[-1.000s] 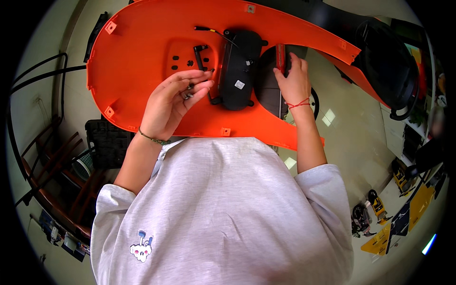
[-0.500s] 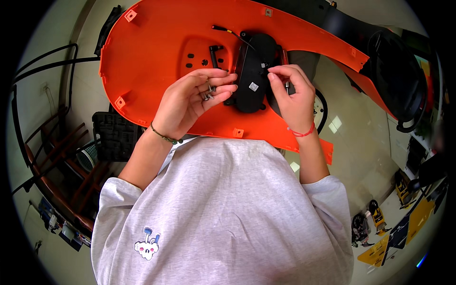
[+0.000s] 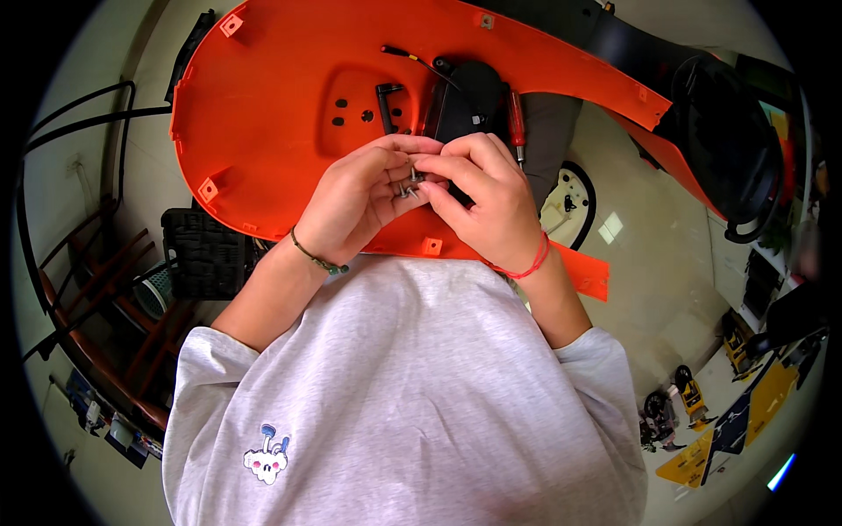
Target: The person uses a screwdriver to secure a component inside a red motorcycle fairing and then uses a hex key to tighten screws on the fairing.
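Screws (image 3: 404,189) sit in the fingers of my left hand (image 3: 346,193), above the near side of the orange panel (image 3: 254,131). I have that hand half-closed into a cup, presumably so the loose pieces can't spill. My right hand (image 3: 491,193) is narrow, thumb and fingertips drawn together against one screw; I can't tell whether they grip it. Along the right edge of the black unit (image 3: 478,92) lies a red-handled screwdriver (image 3: 516,121), probably parked there to free those fingers.
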Action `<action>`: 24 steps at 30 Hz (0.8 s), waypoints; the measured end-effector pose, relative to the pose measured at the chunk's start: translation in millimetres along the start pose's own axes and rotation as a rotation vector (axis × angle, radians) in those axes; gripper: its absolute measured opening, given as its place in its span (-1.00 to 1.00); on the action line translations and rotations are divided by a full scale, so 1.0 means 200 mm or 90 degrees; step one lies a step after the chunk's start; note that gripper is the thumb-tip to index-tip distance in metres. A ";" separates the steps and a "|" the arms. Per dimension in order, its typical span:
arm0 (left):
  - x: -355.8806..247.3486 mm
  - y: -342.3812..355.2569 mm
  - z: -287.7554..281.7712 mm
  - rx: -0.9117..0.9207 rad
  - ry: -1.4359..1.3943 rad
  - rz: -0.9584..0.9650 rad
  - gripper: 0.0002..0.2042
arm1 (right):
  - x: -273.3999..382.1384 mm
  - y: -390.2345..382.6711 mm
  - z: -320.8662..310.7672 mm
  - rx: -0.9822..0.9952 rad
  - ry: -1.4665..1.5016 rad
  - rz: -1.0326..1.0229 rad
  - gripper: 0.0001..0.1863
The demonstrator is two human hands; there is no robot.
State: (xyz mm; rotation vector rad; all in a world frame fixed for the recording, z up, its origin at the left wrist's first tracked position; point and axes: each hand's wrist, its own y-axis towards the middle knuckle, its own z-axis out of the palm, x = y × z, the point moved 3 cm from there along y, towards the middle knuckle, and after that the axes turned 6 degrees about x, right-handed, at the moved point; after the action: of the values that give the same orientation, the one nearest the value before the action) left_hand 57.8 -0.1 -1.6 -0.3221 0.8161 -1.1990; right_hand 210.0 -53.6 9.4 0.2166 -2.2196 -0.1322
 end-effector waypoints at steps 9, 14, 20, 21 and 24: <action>0.06 0.04 0.00 -0.015 0.002 -0.029 -0.71 | -0.01 -0.09 0.06 -0.037 -0.120 -0.048 -0.85; 0.11 0.05 -0.01 -0.004 0.011 -0.041 -0.74 | -0.02 -0.12 0.05 -0.042 0.030 0.038 -0.83; 0.12 0.06 -0.04 0.032 0.071 -0.031 -0.74 | -0.22 -0.14 -0.11 -0.133 0.131 0.287 -0.85; 0.12 0.06 -0.04 0.033 0.073 -0.029 -0.75 | -0.25 -0.13 -0.13 -0.131 0.079 0.294 -0.85; 0.13 0.06 -0.04 0.040 0.072 -0.019 -0.75 | -0.30 -0.09 -0.10 -0.127 0.034 0.260 -0.88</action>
State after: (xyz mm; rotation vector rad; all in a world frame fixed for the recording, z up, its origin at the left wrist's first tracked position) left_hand 64.5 -17.3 -25.0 -0.2169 0.8721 -1.2777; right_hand 263.8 -59.1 -27.1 -0.3383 -2.1329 -0.1198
